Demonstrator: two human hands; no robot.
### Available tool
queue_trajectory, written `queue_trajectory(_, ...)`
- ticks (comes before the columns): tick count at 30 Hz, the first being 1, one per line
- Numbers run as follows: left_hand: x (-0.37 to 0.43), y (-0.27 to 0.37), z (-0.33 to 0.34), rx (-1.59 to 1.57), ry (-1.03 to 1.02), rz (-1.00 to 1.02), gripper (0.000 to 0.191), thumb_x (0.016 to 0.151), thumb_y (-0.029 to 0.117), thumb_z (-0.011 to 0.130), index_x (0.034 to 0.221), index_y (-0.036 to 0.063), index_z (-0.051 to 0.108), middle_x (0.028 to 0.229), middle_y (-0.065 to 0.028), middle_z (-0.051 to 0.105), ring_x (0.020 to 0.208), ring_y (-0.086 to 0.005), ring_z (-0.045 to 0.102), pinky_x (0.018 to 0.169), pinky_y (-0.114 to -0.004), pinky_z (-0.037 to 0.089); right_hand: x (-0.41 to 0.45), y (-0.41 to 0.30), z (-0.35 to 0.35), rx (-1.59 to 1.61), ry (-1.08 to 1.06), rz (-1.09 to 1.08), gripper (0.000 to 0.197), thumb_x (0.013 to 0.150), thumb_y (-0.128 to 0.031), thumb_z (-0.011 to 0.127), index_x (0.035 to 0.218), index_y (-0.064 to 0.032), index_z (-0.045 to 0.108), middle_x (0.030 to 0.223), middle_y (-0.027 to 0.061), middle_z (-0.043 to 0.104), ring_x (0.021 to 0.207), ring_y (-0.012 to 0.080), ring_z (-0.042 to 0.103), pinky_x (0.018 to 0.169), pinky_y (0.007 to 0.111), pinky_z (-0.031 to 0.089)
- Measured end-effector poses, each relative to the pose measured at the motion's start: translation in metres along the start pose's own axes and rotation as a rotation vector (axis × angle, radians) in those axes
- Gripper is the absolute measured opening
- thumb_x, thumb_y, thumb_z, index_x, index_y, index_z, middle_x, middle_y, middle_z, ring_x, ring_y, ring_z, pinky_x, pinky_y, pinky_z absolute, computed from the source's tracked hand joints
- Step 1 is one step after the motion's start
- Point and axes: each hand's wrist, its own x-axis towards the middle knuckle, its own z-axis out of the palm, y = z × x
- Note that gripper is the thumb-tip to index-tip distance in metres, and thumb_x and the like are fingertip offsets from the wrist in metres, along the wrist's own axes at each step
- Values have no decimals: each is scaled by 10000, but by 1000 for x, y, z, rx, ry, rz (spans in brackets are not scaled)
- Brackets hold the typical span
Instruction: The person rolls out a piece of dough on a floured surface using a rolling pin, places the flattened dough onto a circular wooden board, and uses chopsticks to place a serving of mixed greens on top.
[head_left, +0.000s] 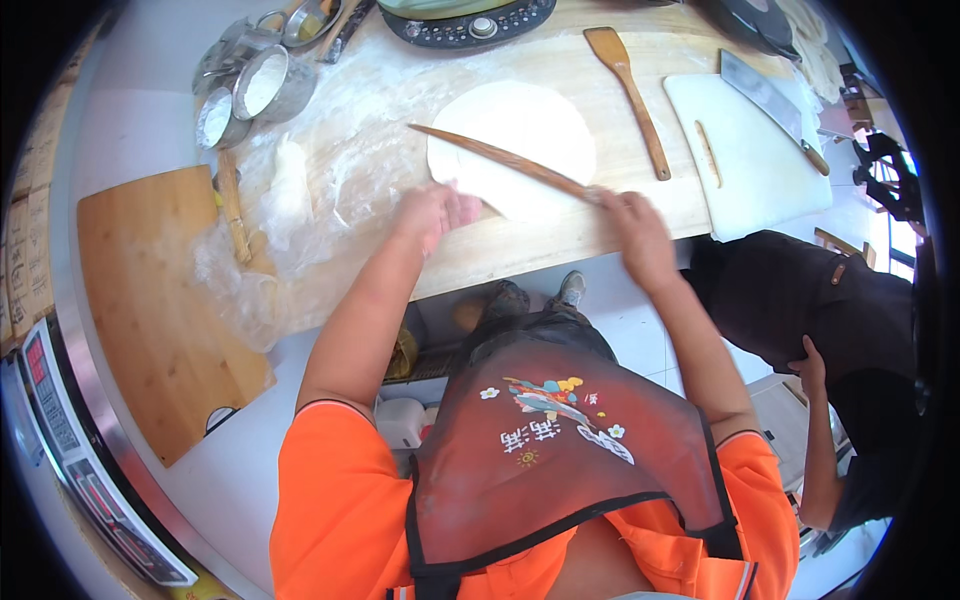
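Note:
A thin, round sheet of white dough (517, 124) lies on the floured wooden table (360, 105). Across it, on a slant, runs a tapered wooden rolling pin (502, 156). My right hand (637, 232) grips the pin's near right end, just past the dough's edge. At the dough's near left edge is my left hand (436, 214), fingers bent and slightly blurred; whether it pinches the edge or only touches it cannot be made out. The pin's far left tip sticks out beyond the sheet, with no hand on it.
A wooden spatula (626, 90), white cutting board (757, 150) and cleaver (772, 105) lie right. Left are flour bowls (270, 86), a dough piece (289, 180), plastic film (240, 292) and a short wooden rod (234, 206). An electric cooker (469, 22) stands behind; a person (810, 300) stands right.

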Motion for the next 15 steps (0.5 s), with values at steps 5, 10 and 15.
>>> queue_trajectory(5, 56, 34, 53, 525, 302, 1033, 424, 1024, 269, 586, 1395, 66, 557, 1418, -191, 599, 1353, -304, 551, 1151, -473, 419, -5, 31, -32, -147, 6, -182, 534, 891, 15, 548, 1408, -100, 610, 1129, 102, 630, 1042, 295, 604, 918, 398, 493)
queue_trajectory(10, 16, -24, 33, 1571, 49, 1207, 700, 949, 358, 664, 1556, 105, 426, 1663, -152, 325, 1557, -313, 265, 1274, -536, 174, -44, 25, -27, -84, 1, -233, 579, 846, 6, 567, 1409, -114, 629, 1116, 117, 658, 966, 314, 630, 841, 412, 528)
queue_trajectory(15, -38, -67, -5, 1559, -62, 1018, 720, 932, 286, 663, 1573, 94, 397, 1661, -197, 310, 1558, -376, 253, 1271, -559, 168, -79, 6, -19, 64, -137, -164, 612, 852, 41, 556, 1431, -151, 617, 1110, 128, 661, 1007, 324, 649, 849, 405, 549)
